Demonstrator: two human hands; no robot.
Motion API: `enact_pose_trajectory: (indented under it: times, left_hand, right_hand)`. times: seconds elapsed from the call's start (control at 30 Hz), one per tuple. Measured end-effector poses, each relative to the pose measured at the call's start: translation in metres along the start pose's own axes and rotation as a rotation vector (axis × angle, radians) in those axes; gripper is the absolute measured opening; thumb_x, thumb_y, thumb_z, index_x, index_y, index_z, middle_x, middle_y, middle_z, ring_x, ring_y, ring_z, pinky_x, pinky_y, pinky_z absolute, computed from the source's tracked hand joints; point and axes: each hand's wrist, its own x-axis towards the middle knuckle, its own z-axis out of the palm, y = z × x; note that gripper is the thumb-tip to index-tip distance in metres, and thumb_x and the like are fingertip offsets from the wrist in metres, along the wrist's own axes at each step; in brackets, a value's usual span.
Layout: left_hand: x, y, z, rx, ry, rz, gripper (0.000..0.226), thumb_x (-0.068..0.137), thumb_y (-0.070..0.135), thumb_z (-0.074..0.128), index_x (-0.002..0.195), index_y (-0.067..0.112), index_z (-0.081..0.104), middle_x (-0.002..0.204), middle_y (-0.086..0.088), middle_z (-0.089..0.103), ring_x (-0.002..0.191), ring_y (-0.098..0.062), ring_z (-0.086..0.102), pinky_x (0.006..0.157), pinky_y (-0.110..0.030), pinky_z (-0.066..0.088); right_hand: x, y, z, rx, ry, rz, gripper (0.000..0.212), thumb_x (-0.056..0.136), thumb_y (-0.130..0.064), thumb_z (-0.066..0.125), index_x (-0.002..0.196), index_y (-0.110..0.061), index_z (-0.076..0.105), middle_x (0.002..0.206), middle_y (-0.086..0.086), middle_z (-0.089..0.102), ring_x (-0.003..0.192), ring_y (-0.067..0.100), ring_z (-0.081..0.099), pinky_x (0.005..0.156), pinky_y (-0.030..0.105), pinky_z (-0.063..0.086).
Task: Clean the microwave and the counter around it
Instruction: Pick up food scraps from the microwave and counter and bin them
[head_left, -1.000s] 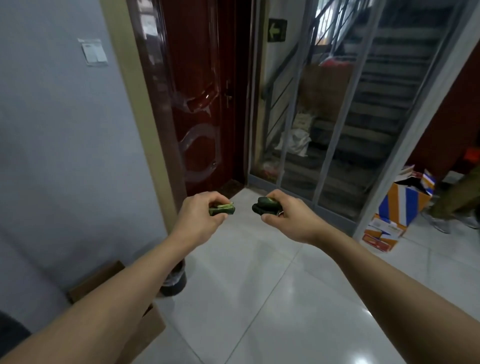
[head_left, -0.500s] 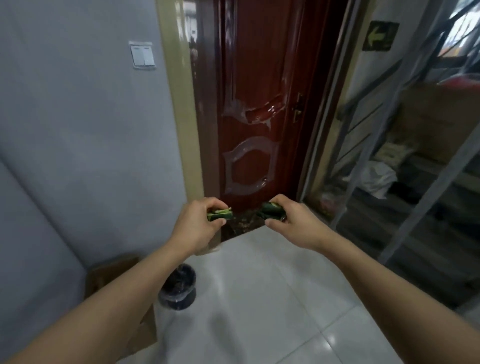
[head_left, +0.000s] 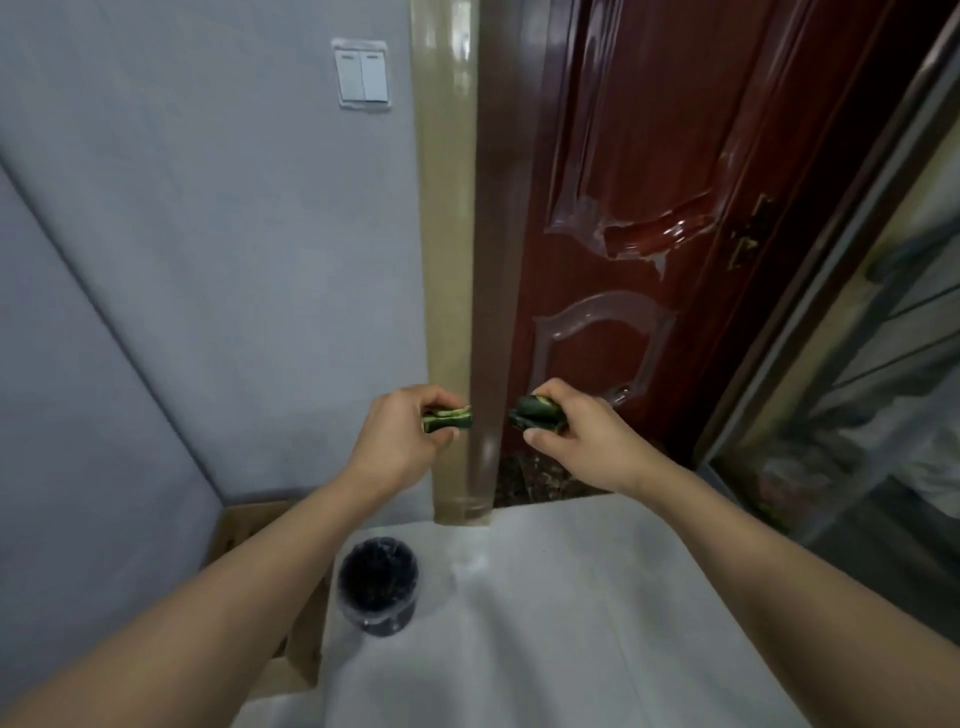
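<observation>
1. Head view: left hand (head_left: 395, 441) grips a green scrap (head_left: 448, 419), fingers curled round it.
2. Right hand (head_left: 582, 441) pinches a second green scrap (head_left: 535, 411); the two scraps are apart.
3. Both are held above the floor (head_left: 545, 623), before a red door (head_left: 623, 234).
4. A black bin (head_left: 377, 584) stands below the left hand, beside a cardboard box (head_left: 304, 639).
5. Microwave and surface: not in view.
</observation>
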Motion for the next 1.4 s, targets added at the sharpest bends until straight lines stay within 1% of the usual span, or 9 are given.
enact_pose_trajectory:
  times: [0.17, 0.37, 0.47, 0.57, 0.73, 0.8, 1.0, 1.2, 1.4]
  left_hand:
    - [0.049, -0.016, 0.002, 0.019, 0.047, -0.095, 0.018, 0.078, 0.010, 0.073, 0.092, 0.021, 0.071, 0.090, 0.002, 0.071, 0.086, -0.015, 0.065, 0.082, -0.034, 0.054]
    - [0.087, -0.040, -0.010, 0.086, 0.140, -0.186, 0.018, 0.079, 0.012, 0.072, 0.093, 0.023, 0.070, 0.091, 0.005, 0.071, 0.085, -0.012, 0.064, 0.078, -0.025, 0.051]
    - [0.103, -0.052, -0.011, 0.090, 0.200, -0.260, 0.018, 0.079, 0.011, 0.072, 0.094, 0.021, 0.071, 0.093, 0.003, 0.071, 0.087, -0.014, 0.064, 0.082, -0.031, 0.053]
    - [0.117, -0.062, -0.007, 0.092, 0.275, -0.327, 0.019, 0.079, 0.009, 0.071, 0.096, 0.017, 0.071, 0.094, 0.000, 0.071, 0.089, -0.017, 0.065, 0.084, -0.036, 0.053]
    - [0.137, -0.071, 0.011, 0.156, 0.415, -0.495, 0.020, 0.078, 0.011, 0.071, 0.096, 0.021, 0.070, 0.094, 0.003, 0.071, 0.087, -0.012, 0.064, 0.078, -0.024, 0.049]
    - [0.140, -0.073, 0.021, 0.184, 0.473, -0.568, 0.021, 0.077, 0.011, 0.071, 0.095, 0.022, 0.070, 0.093, 0.005, 0.071, 0.085, -0.011, 0.064, 0.076, -0.023, 0.049]
    - [0.140, -0.084, 0.044, 0.231, 0.600, -0.762, 0.021, 0.075, 0.012, 0.072, 0.094, 0.022, 0.070, 0.092, 0.005, 0.071, 0.086, -0.014, 0.064, 0.079, -0.029, 0.052]
    - [0.132, -0.120, 0.056, 0.253, 0.676, -0.863, 0.024, 0.074, 0.016, 0.076, 0.096, 0.023, 0.070, 0.093, 0.011, 0.067, 0.080, -0.003, 0.056, 0.069, -0.013, 0.040]
    - [0.120, -0.173, 0.066, 0.236, 0.675, -0.931, 0.025, 0.076, 0.012, 0.074, 0.097, 0.023, 0.070, 0.093, 0.012, 0.065, 0.084, -0.004, 0.057, 0.073, -0.021, 0.048]
  right_hand:
    - [0.077, 0.018, -0.003, -0.018, -0.068, -0.090, 0.015, 0.087, -0.027, 0.062, 0.095, -0.025, 0.050, 0.082, -0.007, 0.057, 0.070, 0.003, 0.052, 0.062, 0.020, 0.041]
    - [0.160, 0.023, 0.014, 0.007, -0.162, -0.209, 0.018, 0.087, -0.026, 0.062, 0.100, -0.019, 0.053, 0.090, 0.001, 0.062, 0.076, 0.014, 0.057, 0.066, 0.029, 0.043]
    - [0.200, 0.026, 0.025, 0.027, -0.226, -0.271, 0.018, 0.087, -0.027, 0.061, 0.101, -0.018, 0.053, 0.091, 0.003, 0.062, 0.078, 0.017, 0.058, 0.071, 0.034, 0.046]
    - [0.240, 0.033, 0.038, 0.036, -0.311, -0.349, 0.018, 0.088, -0.028, 0.060, 0.101, -0.019, 0.051, 0.092, 0.002, 0.060, 0.078, 0.015, 0.056, 0.069, 0.032, 0.045]
    - [0.305, 0.048, 0.056, 0.096, -0.458, -0.481, 0.021, 0.088, -0.025, 0.061, 0.105, -0.018, 0.051, 0.093, 0.000, 0.056, 0.070, 0.009, 0.050, 0.068, 0.029, 0.042]
    - [0.325, 0.053, 0.065, 0.108, -0.530, -0.527, 0.021, 0.088, -0.026, 0.061, 0.106, -0.020, 0.051, 0.091, -0.004, 0.055, 0.068, 0.005, 0.050, 0.064, 0.023, 0.042]
    - [0.354, 0.065, 0.102, 0.136, -0.709, -0.634, 0.021, 0.088, -0.026, 0.060, 0.106, -0.019, 0.052, 0.092, -0.001, 0.058, 0.068, 0.006, 0.051, 0.062, 0.015, 0.040]
    - [0.364, 0.064, 0.149, 0.166, -0.830, -0.667, 0.018, 0.088, -0.021, 0.061, 0.102, -0.013, 0.052, 0.084, -0.001, 0.056, 0.066, 0.009, 0.049, 0.061, 0.018, 0.039]
    - [0.372, 0.067, 0.203, 0.147, -0.910, -0.630, 0.013, 0.086, -0.022, 0.059, 0.098, -0.020, 0.052, 0.074, -0.010, 0.051, 0.060, 0.002, 0.046, 0.052, 0.012, 0.037]
